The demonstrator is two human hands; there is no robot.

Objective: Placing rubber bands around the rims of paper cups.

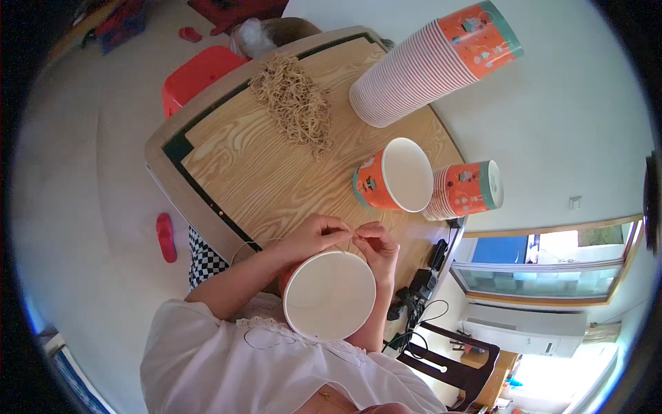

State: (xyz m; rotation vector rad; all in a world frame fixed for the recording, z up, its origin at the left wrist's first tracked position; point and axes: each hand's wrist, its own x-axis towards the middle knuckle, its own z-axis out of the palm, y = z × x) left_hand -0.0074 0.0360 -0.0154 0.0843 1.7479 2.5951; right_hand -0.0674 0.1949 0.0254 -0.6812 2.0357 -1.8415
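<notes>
Both my hands meet just beyond the rim of a white-lined paper bucket [329,298], which stands close to my chest with its mouth up. My left hand [318,234] pinches a thin tan string [267,239] that trails back over my forearm. The fingertips of my right hand [376,245] are closed on the string beside the left ones, over the bucket's far edge. Further off, a second orange paper bucket [407,174] lies tilted with its white inside showing. A tangled heap of tan strings [295,103] lies at the table's far left.
A tall stack of nested paper buckets [431,65] stands at the back right of the wood-grain table [241,165], and a shorter stack [465,190] is nearer. Black adapters and cables [414,300] crowd the right edge. A red stool [200,72] stands beyond the left edge.
</notes>
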